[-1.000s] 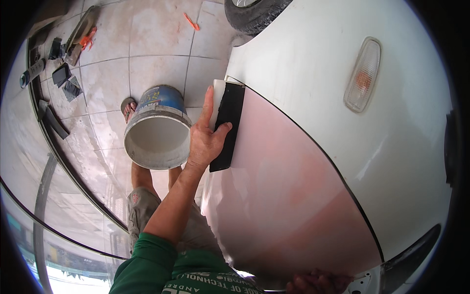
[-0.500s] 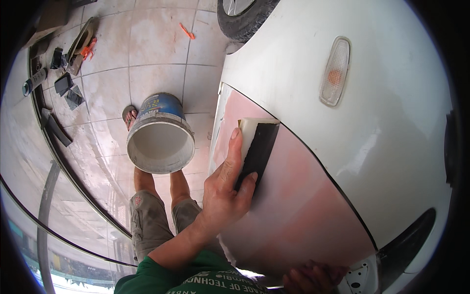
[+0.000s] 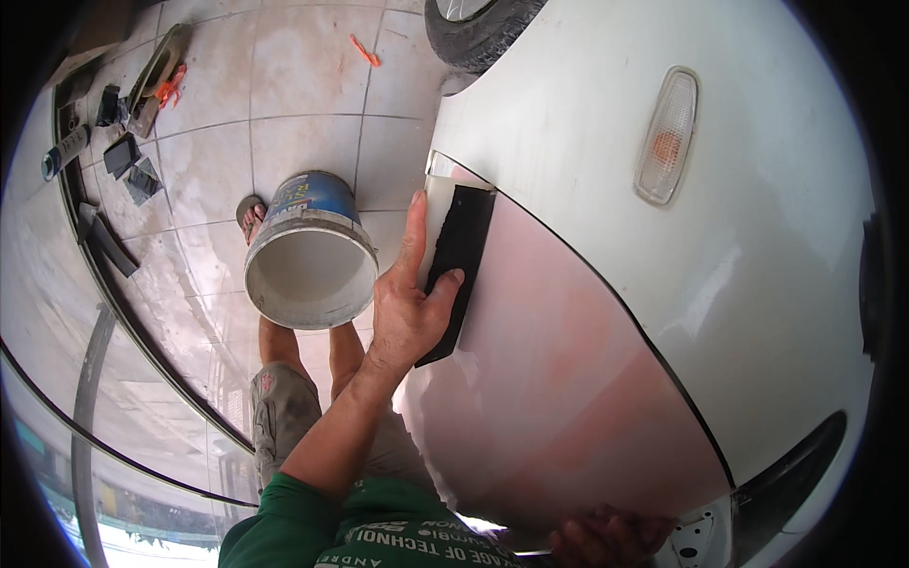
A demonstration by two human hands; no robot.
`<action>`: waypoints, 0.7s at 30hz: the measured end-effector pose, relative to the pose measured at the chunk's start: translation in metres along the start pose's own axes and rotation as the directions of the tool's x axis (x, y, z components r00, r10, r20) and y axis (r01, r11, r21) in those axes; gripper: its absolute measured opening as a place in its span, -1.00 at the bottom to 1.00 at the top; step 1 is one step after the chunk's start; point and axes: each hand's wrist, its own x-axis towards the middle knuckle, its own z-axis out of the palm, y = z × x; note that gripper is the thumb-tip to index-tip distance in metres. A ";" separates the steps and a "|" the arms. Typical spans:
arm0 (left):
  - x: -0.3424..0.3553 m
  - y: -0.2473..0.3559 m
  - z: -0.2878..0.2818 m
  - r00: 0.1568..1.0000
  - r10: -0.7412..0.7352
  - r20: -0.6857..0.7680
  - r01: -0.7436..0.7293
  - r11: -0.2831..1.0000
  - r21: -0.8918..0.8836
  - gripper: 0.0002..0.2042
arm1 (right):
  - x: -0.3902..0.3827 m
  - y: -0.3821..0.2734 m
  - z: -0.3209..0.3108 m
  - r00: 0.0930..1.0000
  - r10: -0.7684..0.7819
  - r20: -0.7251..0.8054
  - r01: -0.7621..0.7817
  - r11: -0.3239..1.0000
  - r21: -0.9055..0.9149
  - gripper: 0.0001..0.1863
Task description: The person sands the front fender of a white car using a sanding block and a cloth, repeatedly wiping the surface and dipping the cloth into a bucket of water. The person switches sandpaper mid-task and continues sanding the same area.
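Note:
My left hand is shut on a black sanding block and presses it flat on a pinkish sanded car panel, close to the panel's upper left edge. One finger lies straight along the block's left side. My right hand shows only partly at the bottom, fingers curled at the panel's lower edge. The white car body arches above the panel, with an amber side light on it.
A white bucket with a blue outside stands on the tiled floor just left of my left hand, beside my legs and sandalled foot. A tyre sits at the top. Tools and dark sheets lie far left.
My left hand slid the block down and right along the panel, then back up and left toward the panel's upper edge. The right hand stayed at the lower edge.

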 end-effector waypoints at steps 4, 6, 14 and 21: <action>0.032 -0.039 -0.002 0.979 -0.202 0.032 0.204 0.977 -0.067 -0.03 | 0.024 0.019 0.013 0.999 -0.021 -0.048 0.023 0.999 0.028 -0.74; 0.034 -0.037 -0.003 0.973 -0.222 0.056 0.227 0.969 -0.096 -0.03 | 0.026 0.022 0.020 0.992 -0.048 -0.116 0.048 0.999 -0.003 -0.76; -0.025 0.051 -0.002 0.979 0.200 0.038 -0.202 0.976 0.081 -0.07 | 0.034 0.018 0.029 0.968 0.030 -0.251 -0.043 0.998 -0.047 -0.84; -0.056 0.081 -0.004 0.967 0.221 0.130 -0.210 0.974 -0.088 -0.10 | 0.017 0.017 0.022 0.983 0.010 -0.181 0.005 0.997 0.081 -0.78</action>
